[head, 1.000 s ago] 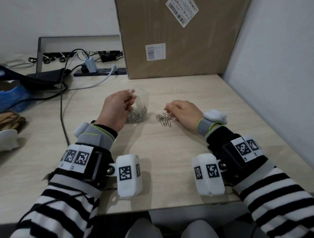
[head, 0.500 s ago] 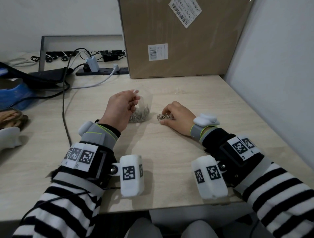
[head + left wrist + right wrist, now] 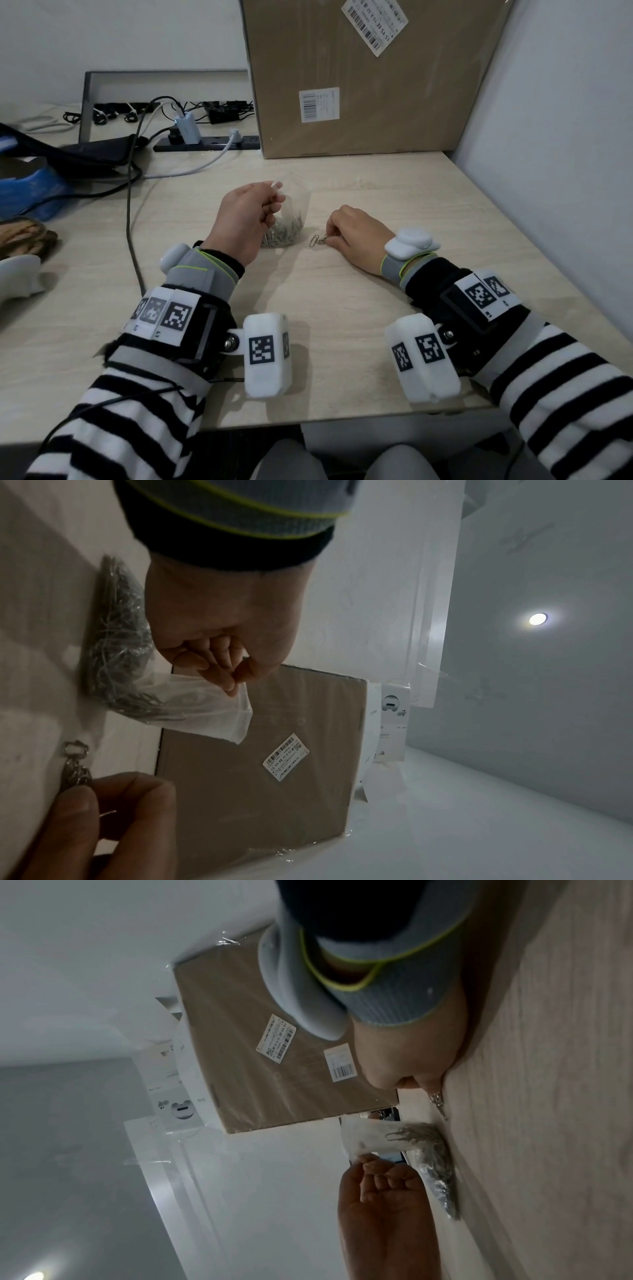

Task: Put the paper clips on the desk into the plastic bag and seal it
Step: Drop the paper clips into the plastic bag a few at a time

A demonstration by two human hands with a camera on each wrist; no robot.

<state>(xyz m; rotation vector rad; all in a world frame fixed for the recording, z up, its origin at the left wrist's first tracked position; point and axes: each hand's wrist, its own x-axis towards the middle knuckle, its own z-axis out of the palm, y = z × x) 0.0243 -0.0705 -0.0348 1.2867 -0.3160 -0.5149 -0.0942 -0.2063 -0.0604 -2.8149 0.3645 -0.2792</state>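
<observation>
— Two hands busy? 
— Yes: left hand (image 3: pixel 246 219) pinches the plastic bag (image 3: pixel 291 219) rim; right hand (image 3: pixel 356 233) pinches paper clips (image 3: pixel 320 239) on the bench (image 3: pixel 342 291), beside it.
— Wrist views?
— Left wrist shows the bag's open mouth.

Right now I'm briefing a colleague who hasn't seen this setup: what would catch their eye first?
Mid-desk, the left hand pinches the rim of a clear plastic bag holding paper clips. Just right of it, the right hand gathers loose paper clips. Behind stands a large cardboard box.
</observation>
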